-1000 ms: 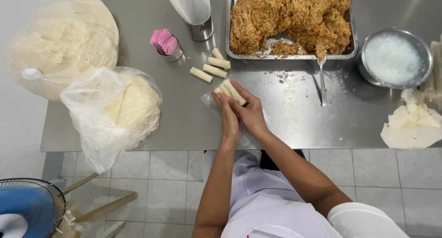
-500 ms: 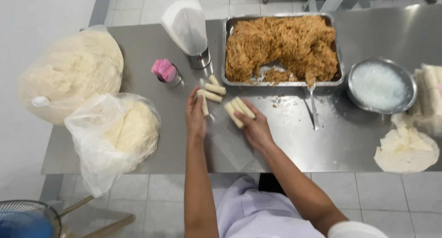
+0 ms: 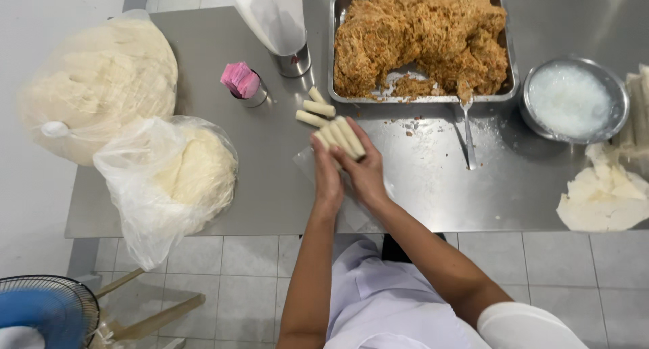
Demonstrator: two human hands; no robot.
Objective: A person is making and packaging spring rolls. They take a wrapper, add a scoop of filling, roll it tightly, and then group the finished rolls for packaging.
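Both hands meet at the middle of the steel table [image 3: 270, 160]. My right hand [image 3: 365, 173] holds a bundle of pale rolled spring rolls [image 3: 343, 137] side by side. My left hand [image 3: 327, 173] presses against the same bundle from the left. A clear plastic sheet [image 3: 351, 210] lies under the hands. Three more rolls [image 3: 315, 110] lie loose on the table just beyond the bundle.
A steel tray of shredded brown filling [image 3: 419, 41] sits at the back, a spoon [image 3: 468, 129] in front of it. A bowl of white liquid [image 3: 571, 100] and torn wrappers [image 3: 602, 193] are right. Two bags of wrappers [image 3: 101, 85] [image 3: 176, 180], a pink-topped cup [image 3: 243, 84] and a cone-holding cup [image 3: 287, 38] stand left.
My left hand came back from the loose rolls to join the right hand. The two hands now hold the bundle of rolls together.
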